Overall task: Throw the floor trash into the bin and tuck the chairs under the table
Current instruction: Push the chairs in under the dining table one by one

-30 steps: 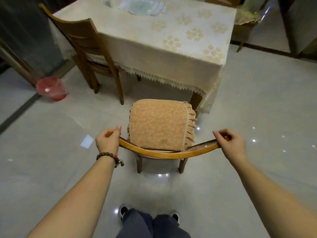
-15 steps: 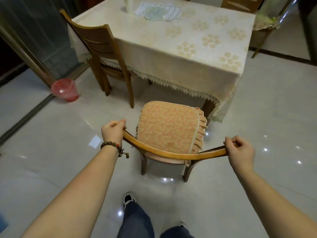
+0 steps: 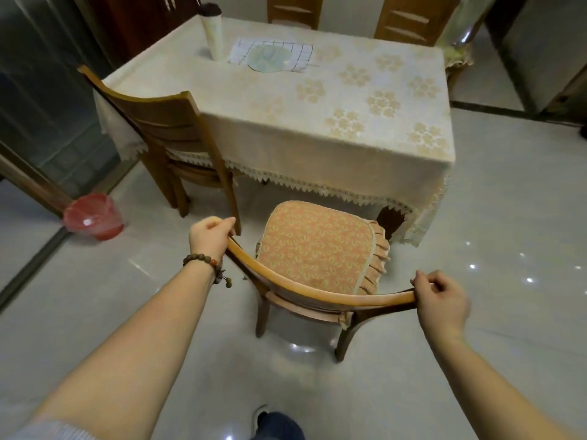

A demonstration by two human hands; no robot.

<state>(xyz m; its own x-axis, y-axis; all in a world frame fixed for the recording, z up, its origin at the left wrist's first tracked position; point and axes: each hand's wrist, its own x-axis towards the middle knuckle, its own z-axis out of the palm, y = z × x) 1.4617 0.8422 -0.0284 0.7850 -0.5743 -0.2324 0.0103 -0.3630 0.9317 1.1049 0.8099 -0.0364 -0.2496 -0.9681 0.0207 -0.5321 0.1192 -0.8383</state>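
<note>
Since a second ago the chair (image 3: pixel 320 258) has travelled forward: its cushioned seat front, which was short of the tablecloth fringe, now sits just beside the fringe at the near long edge of the table (image 3: pixel 317 128), close to that edge's right corner. The whole tabletop has also come into view.

Both hands hold the curved top rail of the backrest, one at each end. The left hand (image 3: pixel 208 238) has its fingers curled over the rail's left end, and the right hand (image 3: pixel 441 300) is wrapped round the right end. Gripping wide apart like this likely gives steering control, so the chair can be kept from twisting as it slides over the glossy floor (image 3: pixel 492 249).

The chair's seat front points toward the table and slightly rightward, and its back faces the person. Its front-to-back axis is skewed against the table's near edge, with the left end of the rail further forward than the right. It probably needs squaring before going fully under.

A second chair (image 3: pixel 165 128) stands tucked at the left end of the same edge. The red bin (image 3: pixel 93 215) sits on the floor well off the table's left corner, with something pale inside.
</note>
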